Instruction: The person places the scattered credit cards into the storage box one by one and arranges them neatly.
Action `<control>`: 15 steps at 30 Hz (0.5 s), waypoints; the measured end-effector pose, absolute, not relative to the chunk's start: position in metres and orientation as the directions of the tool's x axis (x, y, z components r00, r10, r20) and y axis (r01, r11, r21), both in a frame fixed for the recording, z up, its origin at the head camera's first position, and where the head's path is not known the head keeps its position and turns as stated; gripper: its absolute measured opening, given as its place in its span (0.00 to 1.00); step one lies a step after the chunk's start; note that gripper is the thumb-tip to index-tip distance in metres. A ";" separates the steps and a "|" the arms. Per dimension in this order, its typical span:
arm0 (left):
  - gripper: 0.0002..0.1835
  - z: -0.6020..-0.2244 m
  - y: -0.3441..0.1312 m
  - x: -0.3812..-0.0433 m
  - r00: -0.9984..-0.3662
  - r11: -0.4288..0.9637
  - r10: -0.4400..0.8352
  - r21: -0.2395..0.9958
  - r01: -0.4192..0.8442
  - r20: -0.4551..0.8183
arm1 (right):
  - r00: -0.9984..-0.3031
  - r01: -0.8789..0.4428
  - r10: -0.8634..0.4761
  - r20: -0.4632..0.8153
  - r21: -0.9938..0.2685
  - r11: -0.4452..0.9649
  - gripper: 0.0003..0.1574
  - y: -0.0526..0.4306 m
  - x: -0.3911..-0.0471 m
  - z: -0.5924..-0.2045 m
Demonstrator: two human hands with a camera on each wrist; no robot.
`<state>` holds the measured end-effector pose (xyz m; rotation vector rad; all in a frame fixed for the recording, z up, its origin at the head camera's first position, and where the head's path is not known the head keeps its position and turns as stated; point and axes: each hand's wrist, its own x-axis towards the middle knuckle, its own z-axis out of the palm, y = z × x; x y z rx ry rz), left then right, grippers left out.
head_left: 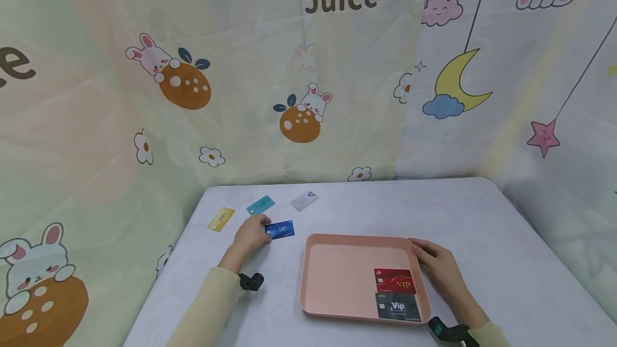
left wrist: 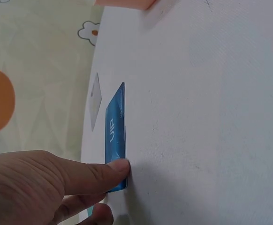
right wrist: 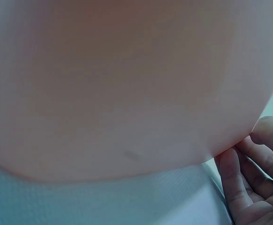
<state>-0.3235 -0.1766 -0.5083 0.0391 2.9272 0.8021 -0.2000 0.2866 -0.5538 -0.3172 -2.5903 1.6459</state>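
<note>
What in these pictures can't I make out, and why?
Head: the left corners of the blue card, hidden by the left grip.
Head: print on the pale card, too small to read.
Left wrist: most of the pink tray, cut off by the top edge.
Right wrist: part of the right grip, cut off by the right edge.

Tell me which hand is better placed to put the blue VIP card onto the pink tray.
Probably the left hand: it pinches the blue VIP card, near the left side of the pink tray. The right hand grips the tray's right edge and would need to let go.
</note>
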 end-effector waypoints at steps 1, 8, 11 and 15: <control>0.27 -0.509 -0.177 -0.324 -0.994 0.859 0.053 0.512 -0.004 -0.097 | -0.977 0.142 0.203 -0.062 -0.902 0.408 0.41 0.287 -0.200 -0.554; 0.32 -0.508 -0.177 -0.323 -0.994 0.857 0.048 0.515 -0.007 -0.093 | -0.977 0.151 0.203 -0.071 -0.899 0.411 0.41 0.286 -0.200 -0.554; 0.31 -0.508 -0.177 -0.322 -0.995 0.847 0.049 0.531 -0.003 -0.082 | -0.977 0.150 0.203 -0.069 -0.896 0.417 0.43 0.286 -0.200 -0.554; 0.28 -0.511 -0.178 -0.322 -0.998 0.824 0.041 0.567 0.007 -0.049 | -0.976 0.153 0.203 -0.072 -0.898 0.414 0.43 0.287 -0.201 -0.554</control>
